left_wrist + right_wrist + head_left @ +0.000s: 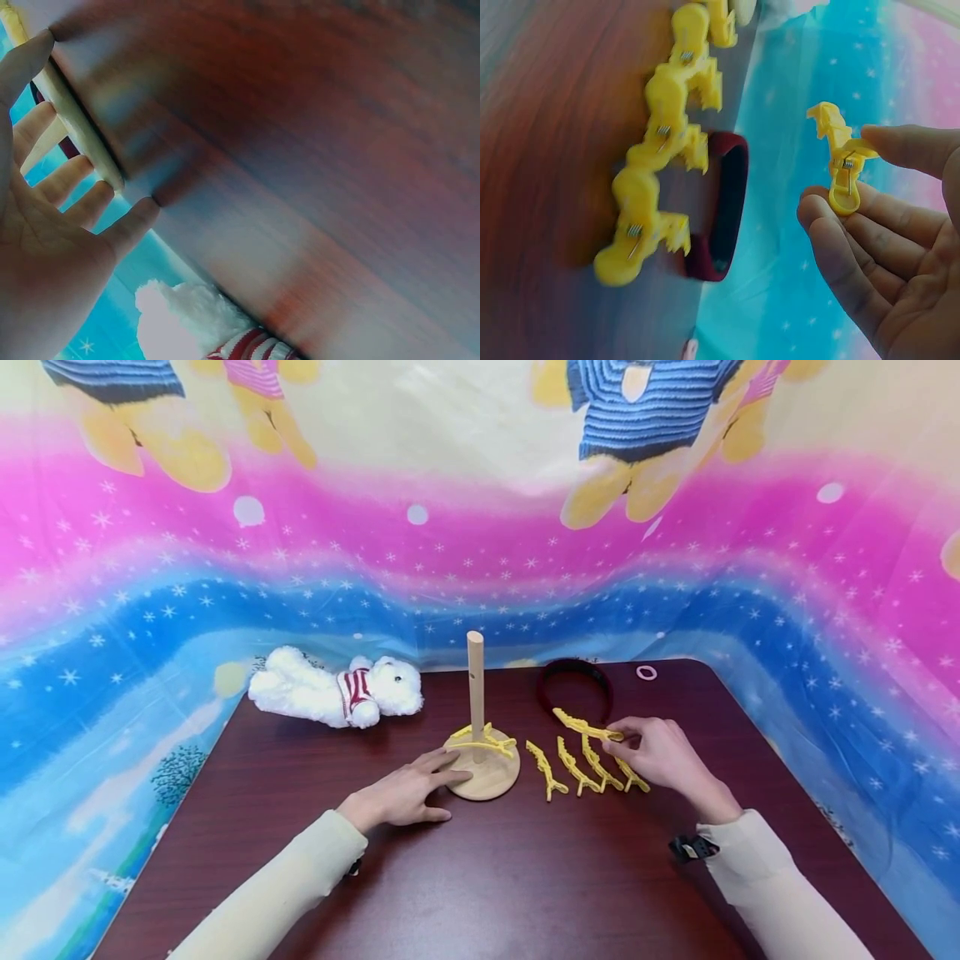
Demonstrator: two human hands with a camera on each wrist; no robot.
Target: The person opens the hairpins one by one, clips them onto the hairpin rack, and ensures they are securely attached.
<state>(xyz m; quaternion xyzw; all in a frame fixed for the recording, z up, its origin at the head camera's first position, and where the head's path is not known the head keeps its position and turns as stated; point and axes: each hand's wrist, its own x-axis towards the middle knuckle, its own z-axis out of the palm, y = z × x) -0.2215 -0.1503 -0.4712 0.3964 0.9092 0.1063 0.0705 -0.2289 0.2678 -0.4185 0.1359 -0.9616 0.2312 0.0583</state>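
Observation:
My right hand (663, 758) pinches a yellow alligator hair clip (581, 724) by its handle end, thumb against fingers, raised over other clips. In the right wrist view this clip (840, 154) shows its coil spring, with its toothed end pointing away from the palm. Below lie several matching yellow clips (546, 770), side by side on the table. To their left stands a wooden post (476, 685) on a round base (491, 785), with yellow clips (504, 746) around the post's foot. My left hand (401, 789), fingers spread, touches the base's left edge.
A white plush bear (311, 693) in a red-striped top lies at the back left of the dark table (480, 877). Behind the clips is a dark red headband (542, 685). A small pink ring (639, 669) lies at the back right. A printed cloth (480, 560) surrounds the table.

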